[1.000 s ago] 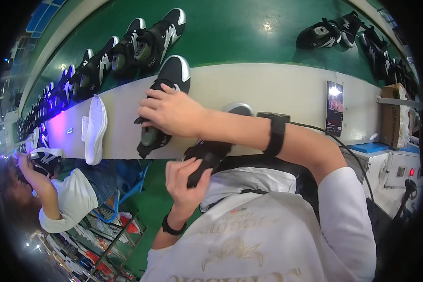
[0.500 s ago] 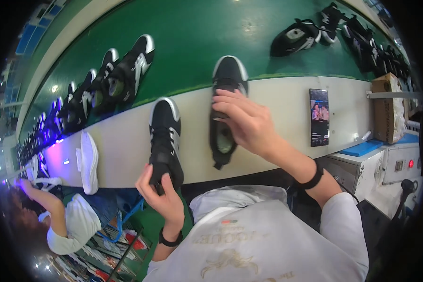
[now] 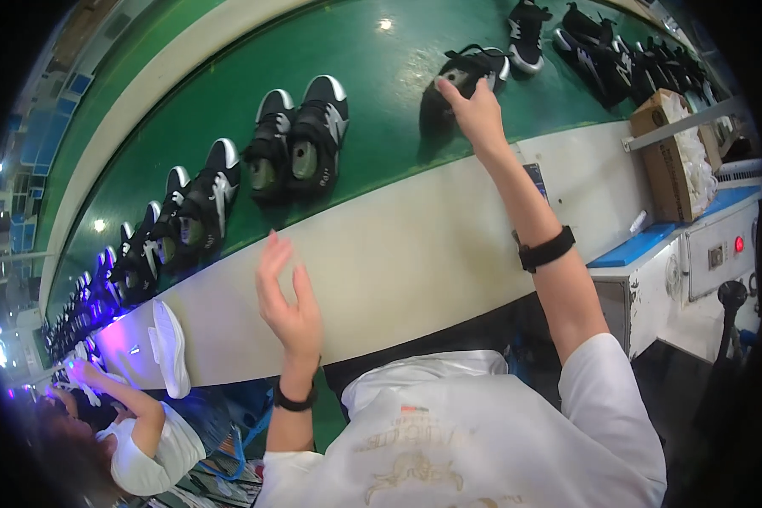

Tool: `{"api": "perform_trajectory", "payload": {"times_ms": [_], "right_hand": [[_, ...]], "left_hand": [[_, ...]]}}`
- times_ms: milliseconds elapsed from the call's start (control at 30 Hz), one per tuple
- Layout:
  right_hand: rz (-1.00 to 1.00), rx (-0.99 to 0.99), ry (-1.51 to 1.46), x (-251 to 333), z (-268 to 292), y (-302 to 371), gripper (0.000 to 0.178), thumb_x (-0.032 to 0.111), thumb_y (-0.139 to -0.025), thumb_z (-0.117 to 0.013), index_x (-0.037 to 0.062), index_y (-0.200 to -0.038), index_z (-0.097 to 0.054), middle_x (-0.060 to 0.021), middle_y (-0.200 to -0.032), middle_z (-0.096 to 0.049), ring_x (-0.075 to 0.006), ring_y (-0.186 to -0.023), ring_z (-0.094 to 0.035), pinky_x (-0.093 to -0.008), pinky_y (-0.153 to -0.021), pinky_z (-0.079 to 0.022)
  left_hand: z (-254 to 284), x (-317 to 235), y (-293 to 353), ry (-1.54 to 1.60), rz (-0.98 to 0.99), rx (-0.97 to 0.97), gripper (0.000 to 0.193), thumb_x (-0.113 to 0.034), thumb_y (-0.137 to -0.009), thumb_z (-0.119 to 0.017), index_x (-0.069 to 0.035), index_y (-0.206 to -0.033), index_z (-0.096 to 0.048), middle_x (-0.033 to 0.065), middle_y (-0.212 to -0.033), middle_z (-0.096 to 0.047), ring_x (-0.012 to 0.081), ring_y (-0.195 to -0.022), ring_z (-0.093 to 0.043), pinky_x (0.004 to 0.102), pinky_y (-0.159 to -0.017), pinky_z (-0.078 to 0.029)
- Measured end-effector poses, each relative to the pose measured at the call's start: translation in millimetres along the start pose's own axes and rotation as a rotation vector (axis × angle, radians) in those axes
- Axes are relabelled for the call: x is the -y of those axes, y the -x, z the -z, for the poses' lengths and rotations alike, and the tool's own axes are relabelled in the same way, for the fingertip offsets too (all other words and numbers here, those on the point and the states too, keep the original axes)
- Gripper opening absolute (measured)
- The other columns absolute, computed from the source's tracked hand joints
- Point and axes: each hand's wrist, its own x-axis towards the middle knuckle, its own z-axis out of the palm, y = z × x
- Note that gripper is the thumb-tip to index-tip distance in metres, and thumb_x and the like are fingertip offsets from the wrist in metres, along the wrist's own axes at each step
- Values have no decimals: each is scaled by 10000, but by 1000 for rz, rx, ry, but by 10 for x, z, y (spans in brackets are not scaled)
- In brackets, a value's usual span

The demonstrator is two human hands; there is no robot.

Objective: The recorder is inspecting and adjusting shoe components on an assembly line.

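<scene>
Over the white ledge, my left hand (image 3: 289, 296) is raised with fingers apart and holds nothing. My right hand (image 3: 480, 118) reaches out to the green conveyor belt (image 3: 389, 102) and grips a black sneaker (image 3: 476, 61) at its collar, thumb on the near side. That sneaker has a silver toe and lies with its toe to the right; my hand covers part of it. Beyond my left hand, a left black sneaker (image 3: 273, 127) and a right black sneaker (image 3: 323, 114) stand side by side on the belt, toes pointing away.
More black sneakers (image 3: 207, 195) line the belt leftward, others (image 3: 588, 63) rightward. White soles (image 3: 171, 347) lie on the white ledge (image 3: 381, 254). My right forearm partly hides a phone (image 3: 535, 180). A cardboard box (image 3: 665, 161) stands beside a machine (image 3: 703, 254). A co-worker (image 3: 148, 440) sits at left.
Both sneakers I was holding on the ledge now stand on the belt, released. My right hand has moved far right onto another sneaker; my left hand has opened, empty.
</scene>
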Motion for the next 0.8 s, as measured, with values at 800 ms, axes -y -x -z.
{"api": "perform_trajectory", "payload": {"times_ms": [800], "right_hand": [[-286,621,-410,729,299,2696,649,234,-935,-660,-112,-1410,-385,-314,-1302,-533,-415,-1228,-533,-406,-1032,-421]], "left_hand": [[4,-435,534,313,390,414,767,-117,-907,-673,66,-1509,-235,219,-1489,-408,312,-1341,-455,395,-1141,-326]]}}
